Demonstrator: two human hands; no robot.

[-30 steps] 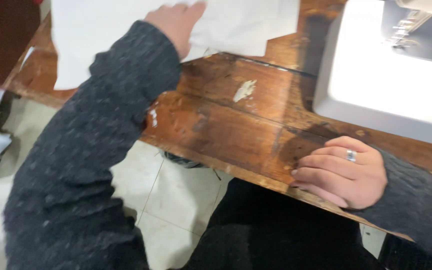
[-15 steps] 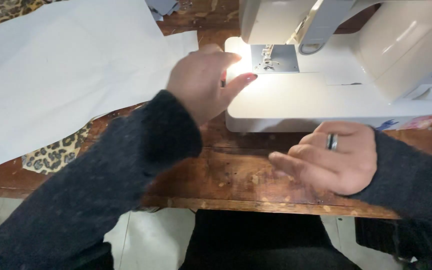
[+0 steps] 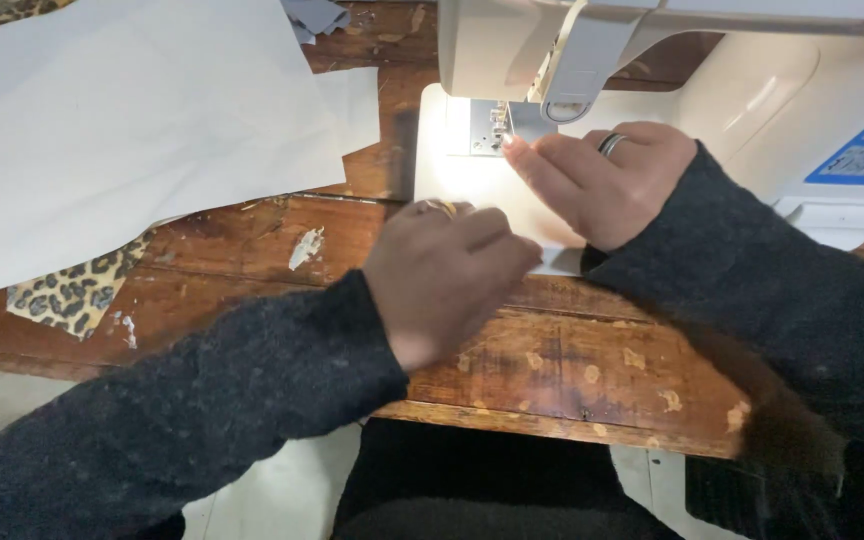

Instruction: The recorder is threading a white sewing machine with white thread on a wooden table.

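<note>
On the sewing machine [image 3: 652, 60] bed, both hands lie knuckles-up, left hand [image 3: 447, 275] fingers curled, right hand [image 3: 602, 180] fingers outstretched.

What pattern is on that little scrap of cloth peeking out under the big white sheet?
Leopard spots: dark blotches on tan. The scrap shows in the head view, at the table's left.
</note>
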